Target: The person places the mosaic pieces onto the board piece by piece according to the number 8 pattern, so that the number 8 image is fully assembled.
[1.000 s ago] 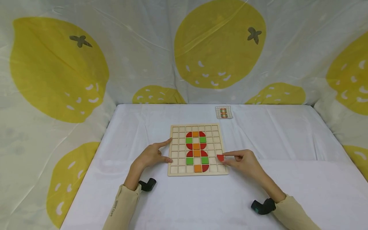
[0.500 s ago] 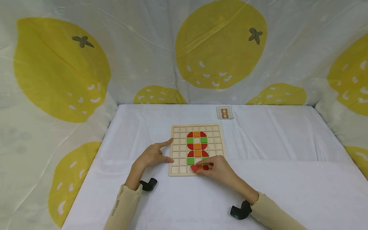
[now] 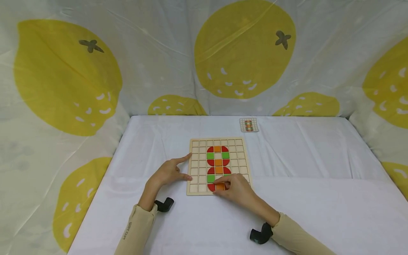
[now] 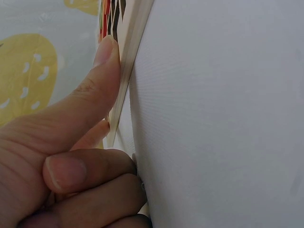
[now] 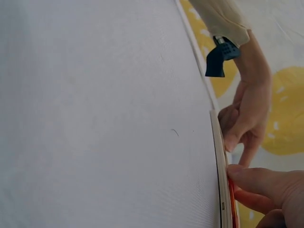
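A square wooden grid board (image 3: 199, 171) lies on the white table, with red, orange and green tiles set in a figure-eight shape. My left hand (image 3: 167, 172) steadies the board's left edge, thumb and index finger spread apart against it; in the left wrist view, its other fingers are folded below the thumb (image 4: 105, 61). At the bottom row, my right hand (image 3: 237, 189) pinches a red quarter-circle tile (image 3: 211, 187) lying at its cell, left of an orange tile (image 3: 220, 186). The right fingers hide the neighbouring red tile and part of a green one.
A small pattern card (image 3: 249, 125) showing the same figure lies behind the board, near the table's back edge. A cloth with printed lemons (image 3: 245, 49) hangs behind and beside the table. Black devices (image 3: 261, 233) sit at both wrists.
My right hand has carried the red quarter-circle tile leftward from the board's right edge to the bottom row, then lowered it to the cell. The left hand stays at the board's edge.
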Demonstrator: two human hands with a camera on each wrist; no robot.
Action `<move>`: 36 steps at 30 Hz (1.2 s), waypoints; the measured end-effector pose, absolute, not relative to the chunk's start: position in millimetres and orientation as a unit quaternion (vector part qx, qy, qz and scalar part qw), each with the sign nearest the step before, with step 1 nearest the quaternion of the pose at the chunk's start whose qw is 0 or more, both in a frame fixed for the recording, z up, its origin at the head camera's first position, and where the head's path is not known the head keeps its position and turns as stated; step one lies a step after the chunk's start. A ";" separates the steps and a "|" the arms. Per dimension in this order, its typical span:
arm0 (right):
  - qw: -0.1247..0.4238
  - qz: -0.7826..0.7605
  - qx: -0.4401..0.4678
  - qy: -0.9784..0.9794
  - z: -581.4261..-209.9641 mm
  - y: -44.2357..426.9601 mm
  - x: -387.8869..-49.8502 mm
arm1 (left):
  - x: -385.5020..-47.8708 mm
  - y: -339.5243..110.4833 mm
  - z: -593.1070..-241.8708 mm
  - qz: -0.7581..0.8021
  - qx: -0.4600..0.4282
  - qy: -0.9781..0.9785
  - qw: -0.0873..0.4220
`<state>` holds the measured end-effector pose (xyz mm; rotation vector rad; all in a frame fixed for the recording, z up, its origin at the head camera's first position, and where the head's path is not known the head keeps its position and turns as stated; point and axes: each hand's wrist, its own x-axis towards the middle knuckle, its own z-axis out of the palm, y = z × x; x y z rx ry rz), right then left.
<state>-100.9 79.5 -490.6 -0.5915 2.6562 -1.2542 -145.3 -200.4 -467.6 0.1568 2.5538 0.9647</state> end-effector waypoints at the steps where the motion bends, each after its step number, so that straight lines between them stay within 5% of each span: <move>1: 0.074 -0.419 -0.197 0.883 -490.7 79.6 -101.1 | -145.4 -200.5 -467.8 0.346 0.057 0.914 0.202; 36: 0.047 -0.416 -0.190 0.888 -494.8 77.2 -99.3 | -146.0 -200.6 -467.6 0.341 0.050 0.916 0.203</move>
